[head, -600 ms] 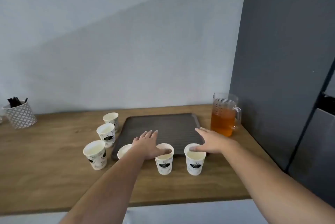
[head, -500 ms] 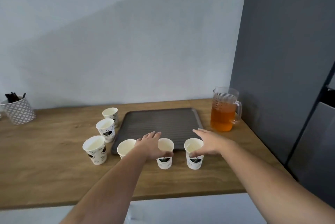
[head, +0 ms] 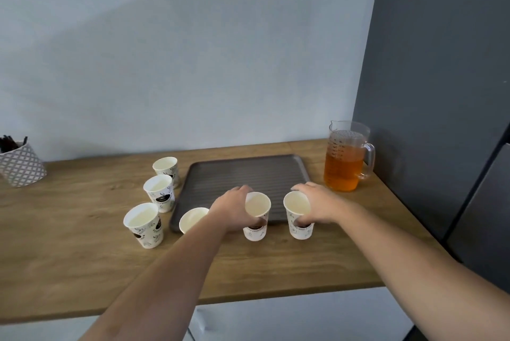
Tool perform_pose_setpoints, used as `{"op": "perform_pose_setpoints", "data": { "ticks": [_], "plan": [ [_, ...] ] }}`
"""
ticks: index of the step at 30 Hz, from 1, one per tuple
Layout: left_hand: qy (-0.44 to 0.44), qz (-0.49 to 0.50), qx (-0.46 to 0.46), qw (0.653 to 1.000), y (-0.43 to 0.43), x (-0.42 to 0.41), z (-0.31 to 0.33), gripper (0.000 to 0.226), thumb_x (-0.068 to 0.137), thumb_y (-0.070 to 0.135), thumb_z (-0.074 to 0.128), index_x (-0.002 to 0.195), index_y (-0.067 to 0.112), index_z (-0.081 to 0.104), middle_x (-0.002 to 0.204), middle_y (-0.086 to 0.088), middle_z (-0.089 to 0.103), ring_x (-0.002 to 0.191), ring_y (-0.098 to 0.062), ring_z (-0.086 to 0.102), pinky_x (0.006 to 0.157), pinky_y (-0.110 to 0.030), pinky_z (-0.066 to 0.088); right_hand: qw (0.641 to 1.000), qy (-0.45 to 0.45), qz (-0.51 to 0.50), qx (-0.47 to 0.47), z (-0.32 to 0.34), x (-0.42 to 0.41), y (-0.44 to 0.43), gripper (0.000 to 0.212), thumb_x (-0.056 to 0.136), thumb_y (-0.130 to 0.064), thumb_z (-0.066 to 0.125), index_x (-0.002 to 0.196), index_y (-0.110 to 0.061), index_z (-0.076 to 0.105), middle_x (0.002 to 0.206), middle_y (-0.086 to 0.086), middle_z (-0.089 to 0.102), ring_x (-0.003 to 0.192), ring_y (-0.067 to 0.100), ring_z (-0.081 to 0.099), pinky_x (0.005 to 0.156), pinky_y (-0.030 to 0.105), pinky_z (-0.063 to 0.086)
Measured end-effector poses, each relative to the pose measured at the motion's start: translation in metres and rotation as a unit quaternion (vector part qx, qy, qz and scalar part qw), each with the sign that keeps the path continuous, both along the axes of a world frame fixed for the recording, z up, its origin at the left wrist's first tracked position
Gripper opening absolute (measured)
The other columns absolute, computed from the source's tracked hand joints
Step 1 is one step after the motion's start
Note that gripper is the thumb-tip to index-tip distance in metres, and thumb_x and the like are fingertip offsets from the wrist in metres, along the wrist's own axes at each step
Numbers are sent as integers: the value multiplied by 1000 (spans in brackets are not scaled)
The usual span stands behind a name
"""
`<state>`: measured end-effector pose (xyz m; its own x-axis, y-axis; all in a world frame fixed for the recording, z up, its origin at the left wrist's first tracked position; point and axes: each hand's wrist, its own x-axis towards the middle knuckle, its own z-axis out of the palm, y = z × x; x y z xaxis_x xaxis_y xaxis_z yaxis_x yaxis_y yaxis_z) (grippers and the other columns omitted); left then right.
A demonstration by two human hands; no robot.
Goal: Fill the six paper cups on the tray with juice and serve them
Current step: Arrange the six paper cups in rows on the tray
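Note:
A dark ribbed tray [head: 245, 172] lies bare on the wooden counter. Six white printed paper cups stand around it, all without juice. My left hand [head: 231, 211] is wrapped around one cup [head: 257, 215] at the tray's front edge. My right hand [head: 317, 206] is wrapped around another cup [head: 298, 215] beside it. A further cup [head: 191, 219] stands at the tray's front left corner, partly behind my left forearm. Three cups [head: 143, 224] [head: 159, 193] [head: 165, 169] line up left of the tray. A clear jug of orange juice [head: 345, 164] stands right of the tray.
A patterned white pot [head: 20, 165] with dark sticks stands at the far left of the counter [head: 69, 257]. A dark grey cabinet [head: 441, 92] rises close on the right, just behind the jug. A pale wall backs the counter.
Both hands have gone from resting open over the cup rims to closing around the sides of the two front cups. The view has shifted slightly.

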<state>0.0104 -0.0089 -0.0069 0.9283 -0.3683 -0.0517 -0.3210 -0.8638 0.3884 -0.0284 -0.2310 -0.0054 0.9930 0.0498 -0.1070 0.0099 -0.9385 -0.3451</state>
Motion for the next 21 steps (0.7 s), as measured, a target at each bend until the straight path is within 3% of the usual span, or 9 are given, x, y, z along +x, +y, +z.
{"op": "perform_pose_setpoints", "data": {
  "ticks": [8,12,18,21],
  "plan": [
    [-70,-4,-22,997,31,32,46,75,67,48,74,131,22,45,130,2,53,122,-20,48,97,-34,42,999,-46,-11,5,40,44,30,91,57,-44,81,137,-24,42,130,1,49,127,21,41,104,33,39],
    [-90,5,-13,996,60,59,54,77,70,48,73,136,21,43,134,-1,49,127,-20,44,101,-35,40,998,-68,-13,-4,48,68,50,93,56,-48,78,138,-24,42,127,2,51,121,25,49,102,37,41],
    [-82,36,-9,996,90,107,50,77,73,43,72,138,17,40,138,-2,46,130,-22,41,101,-34,37,998,-59,-26,-1,43,111,70,106,36,-69,60,135,-36,40,126,-8,47,119,16,51,99,44,43],
    [-79,57,-12,995,94,132,43,78,72,38,73,138,15,40,137,-3,45,129,-22,42,100,-34,38,998,-60,-15,32,39,137,77,94,54,-56,75,137,-30,40,125,-5,47,117,18,50,96,34,43]
  ]
}}
